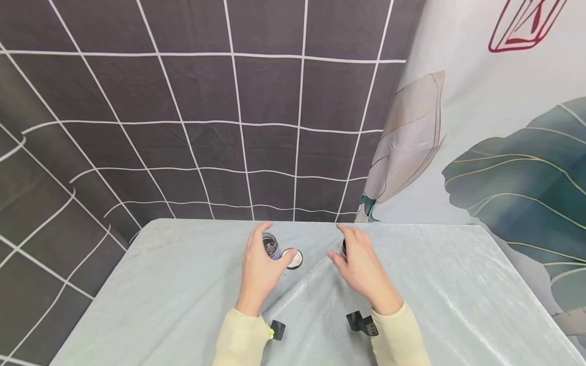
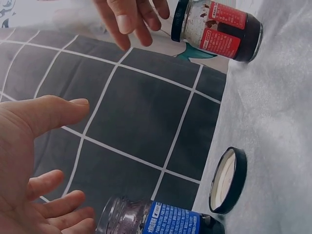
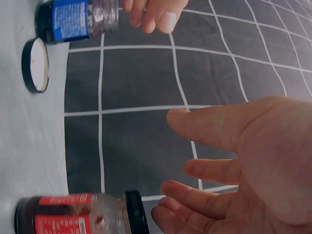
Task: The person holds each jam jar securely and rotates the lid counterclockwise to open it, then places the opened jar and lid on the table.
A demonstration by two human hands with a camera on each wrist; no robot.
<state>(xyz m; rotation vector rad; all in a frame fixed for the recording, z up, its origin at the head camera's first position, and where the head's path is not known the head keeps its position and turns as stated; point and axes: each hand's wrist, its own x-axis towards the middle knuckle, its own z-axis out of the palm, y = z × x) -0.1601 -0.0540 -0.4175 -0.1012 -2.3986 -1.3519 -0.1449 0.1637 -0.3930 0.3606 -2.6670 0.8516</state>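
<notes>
A glass jar with a blue label point(image 2: 173, 220) stands upright and uncapped on the table, dark contents inside. My left hand point(image 1: 262, 264) hovers above and around it, thumb and fingers spread, gripping nothing. Beside that jar lies a round dark-rimmed lid point(image 1: 293, 259), its white inner face up; the left thumb overlaps it in the head view. Farther right is a second glass jar with a red label point(image 2: 224, 30), upright and capped with a black lid point(image 3: 136, 214). Close to this jar, my right hand point(image 1: 363, 262) has its fingers apart and largely hides it in the head view.
A pale, slightly creased cloth covers the table point(image 1: 183, 284). Its far edge runs just behind the jars, against a dark curtain with white grid lines point(image 1: 265, 101). A light leaf-patterned curtain point(image 1: 458, 188) hangs at the right. Each wrist carries a small black mount point(image 1: 361, 324).
</notes>
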